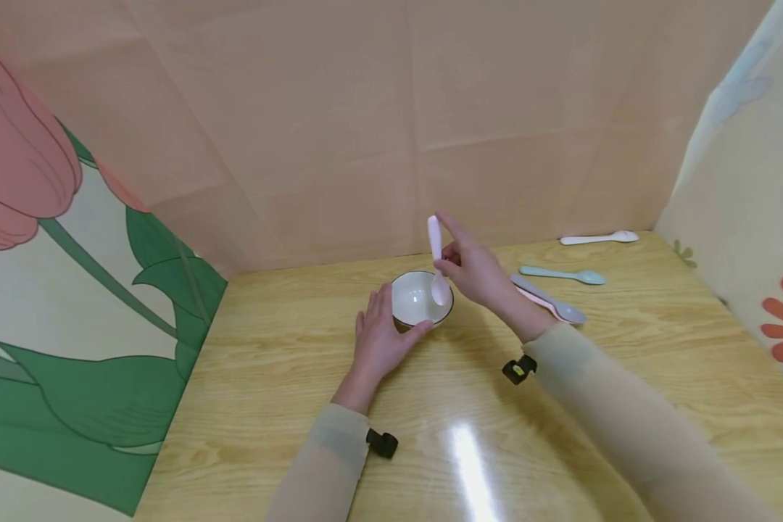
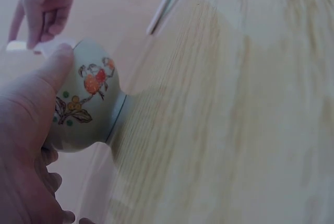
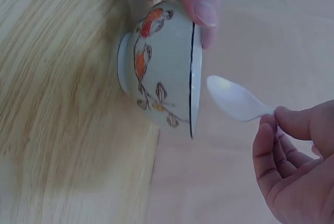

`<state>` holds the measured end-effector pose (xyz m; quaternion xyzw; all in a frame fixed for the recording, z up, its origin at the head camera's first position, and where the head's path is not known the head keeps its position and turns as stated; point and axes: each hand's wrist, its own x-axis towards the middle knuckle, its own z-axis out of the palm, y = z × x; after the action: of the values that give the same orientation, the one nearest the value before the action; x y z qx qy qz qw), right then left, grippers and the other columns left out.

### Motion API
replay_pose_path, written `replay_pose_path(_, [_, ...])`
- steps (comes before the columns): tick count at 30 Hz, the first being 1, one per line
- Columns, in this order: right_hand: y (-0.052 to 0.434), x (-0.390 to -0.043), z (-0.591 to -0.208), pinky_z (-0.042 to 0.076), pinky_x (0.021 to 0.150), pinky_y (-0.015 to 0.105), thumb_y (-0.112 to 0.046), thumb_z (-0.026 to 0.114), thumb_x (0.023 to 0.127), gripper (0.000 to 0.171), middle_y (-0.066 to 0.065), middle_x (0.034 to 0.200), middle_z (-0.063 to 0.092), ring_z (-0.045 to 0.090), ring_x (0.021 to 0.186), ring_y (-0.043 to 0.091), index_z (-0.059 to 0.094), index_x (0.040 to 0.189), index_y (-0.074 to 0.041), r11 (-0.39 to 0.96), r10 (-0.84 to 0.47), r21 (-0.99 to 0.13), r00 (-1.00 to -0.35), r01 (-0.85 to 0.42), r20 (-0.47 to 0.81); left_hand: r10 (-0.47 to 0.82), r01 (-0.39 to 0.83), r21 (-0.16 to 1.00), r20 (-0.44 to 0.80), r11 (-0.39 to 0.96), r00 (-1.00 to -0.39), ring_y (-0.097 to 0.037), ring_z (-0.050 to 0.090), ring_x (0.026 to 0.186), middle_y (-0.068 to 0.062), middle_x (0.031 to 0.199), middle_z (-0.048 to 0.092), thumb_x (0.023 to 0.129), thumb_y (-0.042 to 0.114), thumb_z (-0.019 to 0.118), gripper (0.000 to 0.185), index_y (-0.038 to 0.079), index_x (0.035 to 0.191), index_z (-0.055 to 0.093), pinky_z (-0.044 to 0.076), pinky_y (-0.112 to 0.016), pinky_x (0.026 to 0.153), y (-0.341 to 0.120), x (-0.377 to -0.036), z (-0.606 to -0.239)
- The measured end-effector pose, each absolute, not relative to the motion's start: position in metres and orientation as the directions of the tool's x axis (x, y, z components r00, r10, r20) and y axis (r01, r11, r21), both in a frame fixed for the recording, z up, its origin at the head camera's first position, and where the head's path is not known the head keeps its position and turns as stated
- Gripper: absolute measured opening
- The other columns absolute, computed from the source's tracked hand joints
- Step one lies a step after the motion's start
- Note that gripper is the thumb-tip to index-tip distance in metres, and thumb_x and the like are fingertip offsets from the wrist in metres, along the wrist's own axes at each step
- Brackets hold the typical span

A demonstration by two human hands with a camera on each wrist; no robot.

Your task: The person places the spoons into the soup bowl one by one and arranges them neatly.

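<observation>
Two hands work at a small bowl near the table's back edge.

Left hand [image 1: 381, 341] grips the bowl [image 1: 421, 299] by its side on the table [image 1: 287, 406]. Right hand [image 1: 476, 272] pinches a pink spoon [image 1: 437, 261] just over the bowl. Three more spoons [image 1: 564, 275] lie near the back right corner.

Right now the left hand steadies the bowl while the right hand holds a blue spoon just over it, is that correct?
Nearly. The left hand does steady the bowl, but the spoon that the right hand holds over it is pale pink, not blue. The head view shows this; a blue spoon lies untouched on the table.
</observation>
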<state>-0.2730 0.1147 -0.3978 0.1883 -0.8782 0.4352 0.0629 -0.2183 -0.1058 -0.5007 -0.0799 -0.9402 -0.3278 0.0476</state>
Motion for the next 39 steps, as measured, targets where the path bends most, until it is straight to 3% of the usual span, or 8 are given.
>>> replay_pose_path(12, [0.092,-0.284,-0.417,0.058,0.079,0.045,-0.003,0.072,0.107,0.086,0.018,0.105,0.073,0.07,0.089,0.029,0.025,0.177,-0.019,0.541,-0.304,-0.765,-0.929,-0.349,0.209,0.123,0.184,0.615,0.14,0.767,-0.982,-0.036,0.015,0.169,-0.011,0.182,0.024,0.093,0.083,0.068,0.121,0.013,0.178,0.016,0.015,-0.073,0.128,-0.106,-0.218,-0.502])
replay_pose_path(21, [0.079,-0.285,-0.428,0.058,0.078,0.044,-0.005,0.071,0.108,0.086,0.016,0.106,0.075,0.071,0.09,0.028,0.024,0.178,-0.023,0.556,-0.312,-0.771,-0.938,-0.311,0.154,0.121,0.178,0.611,0.133,0.771,-0.984,-0.035,0.014,0.169,-0.012,0.182,0.022,0.092,0.085,0.065,0.123,0.012,0.178,0.016,0.014,-0.072,0.129,-0.106,-0.217,-0.5])
replay_pose_path(39, [0.066,-0.289,-0.446,0.058,0.085,0.047,-0.007,0.07,0.109,0.073,0.016,0.113,0.077,0.072,0.095,0.029,0.038,0.174,-0.019,0.617,-0.365,-0.706,-0.921,-0.348,0.135,0.127,0.181,0.62,0.131,0.764,-0.983,-0.035,0.013,0.169,-0.007,0.183,0.023,0.095,0.079,0.069,0.118,0.015,0.178,0.015,0.014,-0.074,0.128,-0.106,-0.216,-0.5])
